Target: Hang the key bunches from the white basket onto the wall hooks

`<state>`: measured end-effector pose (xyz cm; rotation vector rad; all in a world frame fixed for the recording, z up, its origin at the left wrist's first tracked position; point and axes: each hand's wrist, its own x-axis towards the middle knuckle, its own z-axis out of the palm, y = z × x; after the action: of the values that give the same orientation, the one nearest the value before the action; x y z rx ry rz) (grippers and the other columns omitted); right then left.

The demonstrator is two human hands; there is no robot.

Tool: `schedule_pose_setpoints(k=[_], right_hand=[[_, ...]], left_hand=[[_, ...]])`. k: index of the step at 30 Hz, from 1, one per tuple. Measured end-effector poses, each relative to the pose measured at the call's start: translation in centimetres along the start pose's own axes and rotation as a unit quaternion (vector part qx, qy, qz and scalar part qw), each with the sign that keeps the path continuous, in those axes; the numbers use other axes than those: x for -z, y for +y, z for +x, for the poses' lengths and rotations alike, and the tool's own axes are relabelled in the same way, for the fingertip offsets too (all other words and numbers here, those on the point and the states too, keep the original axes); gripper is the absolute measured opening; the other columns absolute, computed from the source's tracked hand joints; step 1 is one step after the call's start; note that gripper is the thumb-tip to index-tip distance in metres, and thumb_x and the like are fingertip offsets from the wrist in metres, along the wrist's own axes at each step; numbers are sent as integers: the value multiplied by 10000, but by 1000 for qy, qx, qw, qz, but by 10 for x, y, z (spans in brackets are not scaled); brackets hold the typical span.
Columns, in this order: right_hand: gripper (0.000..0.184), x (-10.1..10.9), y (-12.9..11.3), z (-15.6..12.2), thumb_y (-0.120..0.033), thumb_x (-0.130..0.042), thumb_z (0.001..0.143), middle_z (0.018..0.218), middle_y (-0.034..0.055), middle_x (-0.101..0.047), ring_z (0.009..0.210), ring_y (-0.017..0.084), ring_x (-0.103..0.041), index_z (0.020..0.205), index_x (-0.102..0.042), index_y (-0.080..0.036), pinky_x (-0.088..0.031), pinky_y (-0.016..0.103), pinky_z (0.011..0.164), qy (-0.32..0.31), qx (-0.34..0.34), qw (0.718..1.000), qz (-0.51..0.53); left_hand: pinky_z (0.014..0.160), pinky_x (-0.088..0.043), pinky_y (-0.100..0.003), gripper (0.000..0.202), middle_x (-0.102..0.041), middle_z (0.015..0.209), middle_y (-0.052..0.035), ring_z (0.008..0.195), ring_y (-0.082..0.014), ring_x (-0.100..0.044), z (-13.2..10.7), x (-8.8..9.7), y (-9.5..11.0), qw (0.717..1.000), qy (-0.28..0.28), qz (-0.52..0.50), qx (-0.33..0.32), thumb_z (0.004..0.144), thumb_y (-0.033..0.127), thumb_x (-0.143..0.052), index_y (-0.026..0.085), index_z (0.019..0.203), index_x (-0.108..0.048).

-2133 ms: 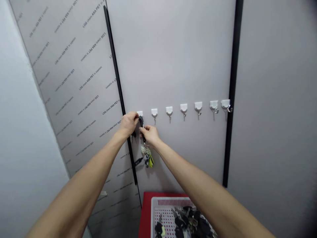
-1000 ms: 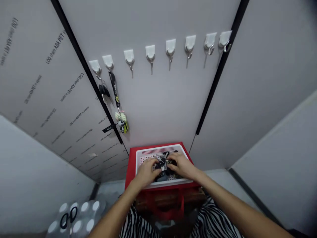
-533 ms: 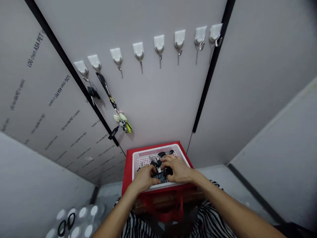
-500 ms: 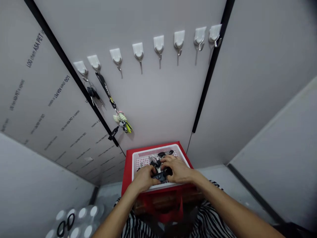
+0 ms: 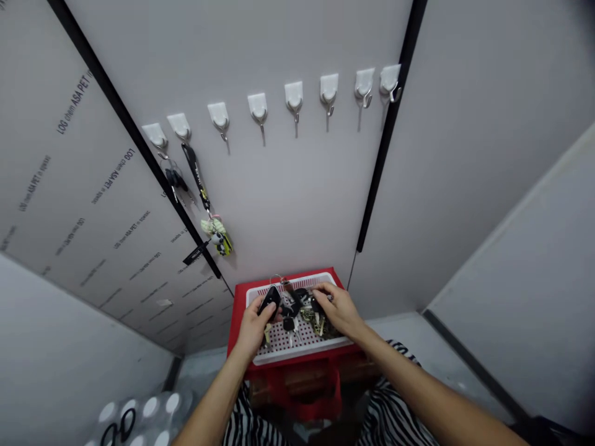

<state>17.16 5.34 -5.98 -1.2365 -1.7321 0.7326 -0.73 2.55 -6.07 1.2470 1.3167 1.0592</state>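
My left hand (image 5: 256, 321) grips a black key fob (image 5: 269, 301) over the left side of a white plastic basket (image 5: 288, 356). A metal ring (image 5: 276, 280) shows just above the fob. At the basket's right side, my right hand (image 5: 338, 308) has its fingers curled in among the keys; what they pinch is partly hidden. Brass-coloured keys (image 5: 316, 323) lie beside those fingers. Between the hands, a black-headed key (image 5: 289, 326) and other dark keys rest on the perforated bottom.
The basket stands on a red box (image 5: 238, 310) against a grey panel. A row of white hooks (image 5: 294, 96) runs across the panel. Dark keys (image 5: 175, 178) and a lanyard with charms (image 5: 216, 232) hang at left. Black-handled scissors (image 5: 126, 424) lie on capped bottles (image 5: 150, 407) at lower left.
Both hands were together over the keys in the basket's middle. Now they are apart, with my left hand raised leftward holding the key fob. The keys between them are uncovered. The view has shifted slightly.
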Motion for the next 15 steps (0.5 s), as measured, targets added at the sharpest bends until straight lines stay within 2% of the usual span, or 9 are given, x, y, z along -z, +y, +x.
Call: schedule_pose_setpoints(k=[3,5,7,9,12,13,15], right_hand=[[314,-4,-8,-4,-341,-309,722,631,26,-552,618,125,-487,613,-533,-150,-345,226,584,-62,-11,997,34],[374,-11,-16,-5,-371,-274,730,607,25,-553,591,122,-488,598,-538,-142,-346,228,569,-114,-22,991,69],[388,-19,-23,-3,-400,-279,720,621,28,-555,603,122,-489,622,-543,-133,-346,232,582,-138,-41,984,108],[379,-26,-30,2,-419,-300,701,631,31,-553,605,120,-487,664,-537,-125,-349,232,574,-130,-91,974,164],[339,-33,-36,11,-414,-332,679,592,23,-537,536,104,-474,709,-499,-120,-349,213,503,-103,-173,947,250],[315,-33,-38,13,-403,-345,675,569,13,-524,507,96,-463,707,-486,-123,-345,205,482,-94,-178,942,267],[261,-34,-41,15,-373,-370,672,544,-4,-501,488,84,-450,685,-467,-130,-342,193,474,-79,-145,948,273]], left_hand=[[590,-393,-229,300,-528,700,-9,555,-92,-483,-4,-2,2,999,-3,-33,-8,629,359,-446,146,839,-431],[608,-395,-235,304,-531,737,-16,590,-102,-483,-8,-6,2,999,-29,-18,-31,623,336,-461,147,861,-449],[640,-387,-234,289,-532,778,-18,656,-115,-479,-12,-10,0,996,-53,16,-64,622,299,-473,151,870,-474],[660,-373,-227,266,-536,795,-14,708,-123,-468,-17,-12,-2,992,-72,53,-87,627,263,-474,155,869,-496],[651,-363,-223,234,-544,772,-7,712,-126,-462,-20,-10,-2,990,-87,73,-84,634,238,-467,153,846,-516],[650,-362,-226,222,-548,753,-8,704,-127,-464,-20,-8,-1,990,-92,71,-76,631,238,-470,146,827,-523],[667,-360,-234,211,-557,741,-17,713,-134,-473,-18,-5,4,993,-92,47,-57,620,248,-481,132,790,-532]])
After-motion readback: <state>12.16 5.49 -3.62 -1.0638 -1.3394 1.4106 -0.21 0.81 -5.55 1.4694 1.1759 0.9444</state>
